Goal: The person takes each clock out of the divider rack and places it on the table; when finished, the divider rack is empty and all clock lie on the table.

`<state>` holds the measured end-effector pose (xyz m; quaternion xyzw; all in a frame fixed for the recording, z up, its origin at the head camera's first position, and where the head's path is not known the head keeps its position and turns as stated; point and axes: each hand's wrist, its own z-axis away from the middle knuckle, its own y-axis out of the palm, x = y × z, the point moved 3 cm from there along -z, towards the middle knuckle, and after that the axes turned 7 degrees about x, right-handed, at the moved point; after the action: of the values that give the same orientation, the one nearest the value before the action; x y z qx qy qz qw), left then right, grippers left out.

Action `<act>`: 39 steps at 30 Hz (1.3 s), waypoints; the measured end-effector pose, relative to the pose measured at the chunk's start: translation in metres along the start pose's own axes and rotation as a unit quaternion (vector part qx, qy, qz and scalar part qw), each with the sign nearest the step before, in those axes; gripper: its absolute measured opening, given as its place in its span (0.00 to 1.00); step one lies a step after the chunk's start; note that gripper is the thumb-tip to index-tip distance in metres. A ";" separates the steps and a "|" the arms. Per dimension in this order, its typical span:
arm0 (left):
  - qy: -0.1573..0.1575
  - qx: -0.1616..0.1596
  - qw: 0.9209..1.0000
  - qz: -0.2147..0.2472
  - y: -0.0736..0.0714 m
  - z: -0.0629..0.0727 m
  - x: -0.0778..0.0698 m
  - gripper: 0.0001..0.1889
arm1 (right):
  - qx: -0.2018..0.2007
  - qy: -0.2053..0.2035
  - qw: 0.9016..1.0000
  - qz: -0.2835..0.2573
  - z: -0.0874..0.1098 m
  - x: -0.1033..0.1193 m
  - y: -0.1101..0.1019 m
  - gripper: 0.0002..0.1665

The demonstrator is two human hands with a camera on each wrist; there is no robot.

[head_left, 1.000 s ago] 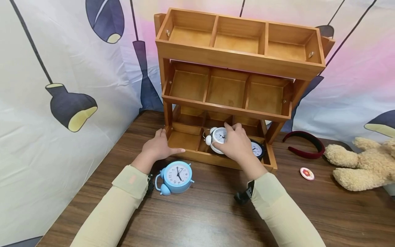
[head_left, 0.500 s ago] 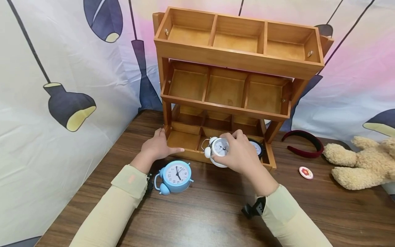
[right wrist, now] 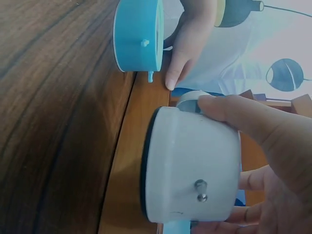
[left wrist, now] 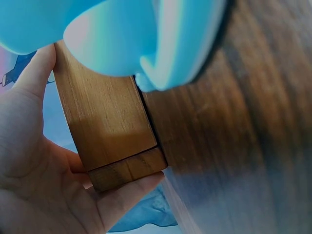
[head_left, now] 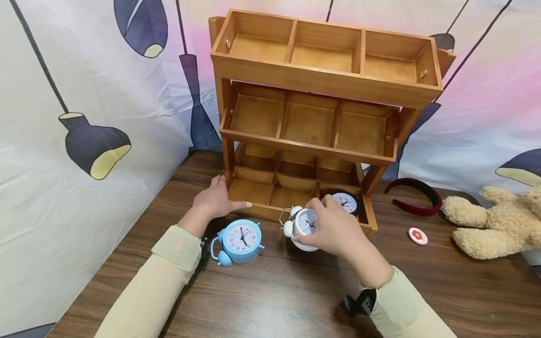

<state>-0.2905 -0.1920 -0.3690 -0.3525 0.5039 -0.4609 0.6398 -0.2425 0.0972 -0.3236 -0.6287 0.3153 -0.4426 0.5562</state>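
Note:
My right hand (head_left: 338,230) grips a white twin-bell alarm clock (head_left: 303,240) by its sides, in front of the shelf's bottom tier. The right wrist view shows the clock's white body (right wrist: 192,165) between thumb and fingers, its foot sticking out. My left hand (head_left: 212,199) holds the lower left front corner of the wooden three-tier shelf (head_left: 325,80), thumb along the front board and fingers around the side. Close to that hand, a light blue alarm clock (head_left: 242,241) lies face up on the table. A black-rimmed clock (head_left: 346,202) sits in the bottom tier's right compartment, partly hidden.
Both upper tiers have three compartments each. On the right of the dark wood table (head_left: 270,291) lie a dark red headband (head_left: 422,211), a round badge with a red flower (head_left: 418,236) and a tan teddy bear (head_left: 503,223). A printed cloth (head_left: 160,117) hangs behind.
The white alarm clock has come out of the bottom tier's middle compartment, toward me and over the front board, in my right hand. My left hand keeps its place on the shelf corner.

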 end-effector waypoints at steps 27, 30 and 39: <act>0.000 0.001 1.000 0.000 0.001 -0.001 0.001 0.67 | 0.066 -0.004 0.998 0.022 0.007 0.000 0.032 0.44; 0.001 0.001 1.000 0.001 0.001 -0.001 0.001 0.67 | 0.066 -0.003 0.998 0.022 0.007 0.000 0.032 0.44; 0.001 -0.001 1.000 0.004 0.001 -0.002 0.001 0.67 | 0.061 -0.004 0.998 0.020 0.007 0.000 0.033 0.45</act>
<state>-0.2916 -0.1930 -0.3711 -0.3508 0.5062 -0.4585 0.6406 -0.2327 0.0944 -0.3558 -0.5884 0.2982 -0.4473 0.6039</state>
